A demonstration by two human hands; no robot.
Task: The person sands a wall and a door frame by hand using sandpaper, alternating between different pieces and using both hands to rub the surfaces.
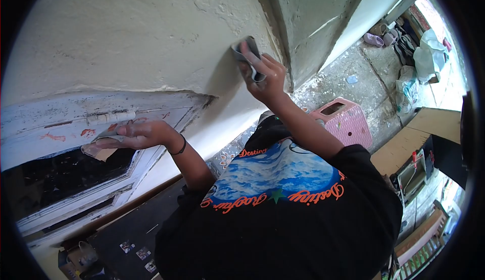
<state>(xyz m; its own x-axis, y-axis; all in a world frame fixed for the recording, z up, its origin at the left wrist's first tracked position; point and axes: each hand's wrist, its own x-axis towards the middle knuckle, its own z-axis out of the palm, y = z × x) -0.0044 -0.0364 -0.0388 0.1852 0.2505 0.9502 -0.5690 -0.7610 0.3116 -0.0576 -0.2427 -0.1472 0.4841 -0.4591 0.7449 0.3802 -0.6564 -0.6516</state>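
My right hand point(269, 80) grips a folded grey abrasive-looking sheet point(246, 53) against the cream wall point(151, 32), close to its right corner. The fingers are dusty and bent around the sheet. On the left, my left hand point(139, 134) holds a second folded sheet point(103, 151), pale brown and grey, between thumb and fingers. That hand is beside the white painted window frame point(55, 123), just above a dark pane. A dark band circles the left wrist.
A pink plastic stool point(348, 123) stands on the stained floor point(338, 73) at the right. Shoes point(374, 39) and plastic bags point(429, 53) lie farther back. Cardboard point(399, 146) is at the right; a dark tabletop point(126, 229) with small cards is at the lower left.
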